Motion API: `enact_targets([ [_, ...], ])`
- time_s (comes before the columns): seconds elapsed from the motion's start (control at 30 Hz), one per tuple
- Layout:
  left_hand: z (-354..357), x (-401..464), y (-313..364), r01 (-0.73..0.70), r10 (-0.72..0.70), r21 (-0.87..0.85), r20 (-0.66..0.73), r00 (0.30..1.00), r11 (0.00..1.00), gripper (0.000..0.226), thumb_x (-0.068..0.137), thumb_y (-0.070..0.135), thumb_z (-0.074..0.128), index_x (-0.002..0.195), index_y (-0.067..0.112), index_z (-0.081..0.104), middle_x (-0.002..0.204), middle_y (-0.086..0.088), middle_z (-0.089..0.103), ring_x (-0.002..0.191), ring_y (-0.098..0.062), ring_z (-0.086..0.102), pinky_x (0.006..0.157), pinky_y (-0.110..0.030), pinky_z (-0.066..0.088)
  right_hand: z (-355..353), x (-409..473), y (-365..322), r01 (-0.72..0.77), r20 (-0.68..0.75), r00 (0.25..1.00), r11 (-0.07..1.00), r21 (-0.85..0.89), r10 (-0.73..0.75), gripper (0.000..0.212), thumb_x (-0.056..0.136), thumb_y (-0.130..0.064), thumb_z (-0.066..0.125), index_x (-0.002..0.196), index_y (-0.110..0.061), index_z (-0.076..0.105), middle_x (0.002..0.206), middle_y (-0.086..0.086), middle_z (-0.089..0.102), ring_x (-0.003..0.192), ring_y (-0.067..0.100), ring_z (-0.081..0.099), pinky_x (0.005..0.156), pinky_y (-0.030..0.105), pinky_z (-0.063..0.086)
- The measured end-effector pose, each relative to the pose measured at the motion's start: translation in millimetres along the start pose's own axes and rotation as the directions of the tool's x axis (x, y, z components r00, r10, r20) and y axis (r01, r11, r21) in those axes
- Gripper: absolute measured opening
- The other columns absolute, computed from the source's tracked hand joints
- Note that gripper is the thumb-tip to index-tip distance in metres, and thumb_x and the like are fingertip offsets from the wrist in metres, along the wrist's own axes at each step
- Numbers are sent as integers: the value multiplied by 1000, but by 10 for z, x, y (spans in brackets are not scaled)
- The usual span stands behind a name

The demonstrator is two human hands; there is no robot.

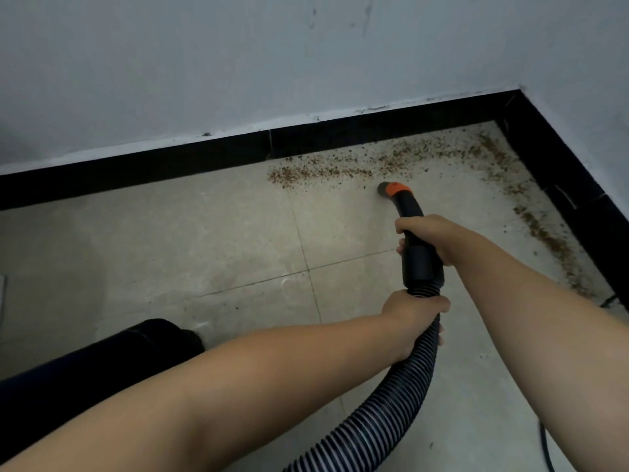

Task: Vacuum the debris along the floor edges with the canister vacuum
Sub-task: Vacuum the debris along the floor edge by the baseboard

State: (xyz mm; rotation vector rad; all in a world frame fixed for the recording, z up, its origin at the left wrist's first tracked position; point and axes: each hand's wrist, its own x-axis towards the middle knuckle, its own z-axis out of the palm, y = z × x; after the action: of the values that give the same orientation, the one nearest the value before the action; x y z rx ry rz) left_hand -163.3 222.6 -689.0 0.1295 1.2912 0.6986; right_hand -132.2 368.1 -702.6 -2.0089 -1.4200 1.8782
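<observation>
While your right hand (427, 238) wraps the rigid black handle tube (420, 257) and your left hand (413, 315) curls round the ribbed hose (391, 400) just behind it, the orange-collared nozzle (391, 189) sits low over the tiled floor (204, 253), just short of the debris. Whether it touches the tile, you cannot tell from here. The brown debris (340, 168) lies in a band at twelve o'clock from the nozzle, along the black skirting (170, 165), then turns the corner and trails down toward three and four o'clock. The canister itself is not clearly visible; a dark shape at eight o'clock may be your leg. Expect the tube to steer stiffly and lightly, so guide from that front grip. The hose is soft and springy and will likely drag and twist, so keep your rear hold near the cuff to take its weight. The crumbs look light and loose and may scatter if pushed.
</observation>
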Motion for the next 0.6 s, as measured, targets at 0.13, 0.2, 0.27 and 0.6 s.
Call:
enact_targets([
  [0.13, -33, -20, -77, 11, -12, -33, -26, 1000, 999, 14, 85, 12, 65, 82, 8, 52, 66, -10, 54, 48, -22, 51, 47, -28, 46, 121, 5, 31, 19, 52, 999, 998, -52, -16, 23, 80, -12, 64, 97, -5, 51, 54, 6, 65, 49, 19, 66, 47, 28, 54],
  [0.2, -81, -51, -97, 9, -10, -37, -44, 999, 999, 14, 85, 12, 65, 82, 8, 52, 67, -10, 54, 49, -22, 51, 48, -28, 46, 210, -3, 29, 34, 76, 997, 998, -56, -29, 22, 80, -12, 64, 96, -5, 51, 54, 6, 65, 50, 20, 66, 48, 28, 54],
  [0.27, -165, -96, -96, 8, -10, -31, -61, 998, 999, 14, 85, 12, 65, 82, 8, 52, 67, -10, 54, 49, -22, 52, 47, -28, 46, 328, -18, -9, 41, 103, 994, 997, -60, -35, 22, 80, -11, 64, 96, -5, 50, 53, 6, 65, 50, 19, 66, 48, 27, 54],
  [0.6, -657, -288, -82, 2, -5, -22, -148, 989, 1000, 13, 86, 12, 64, 84, 5, 53, 68, -12, 54, 47, -22, 52, 39, -21, 46, 940, -114, -205, 63, 226, 973, 996, -58, -49, 17, 82, -7, 60, 92, -6, 46, 45, 5, 62, 43, 18, 64, 41, 24, 50],
])
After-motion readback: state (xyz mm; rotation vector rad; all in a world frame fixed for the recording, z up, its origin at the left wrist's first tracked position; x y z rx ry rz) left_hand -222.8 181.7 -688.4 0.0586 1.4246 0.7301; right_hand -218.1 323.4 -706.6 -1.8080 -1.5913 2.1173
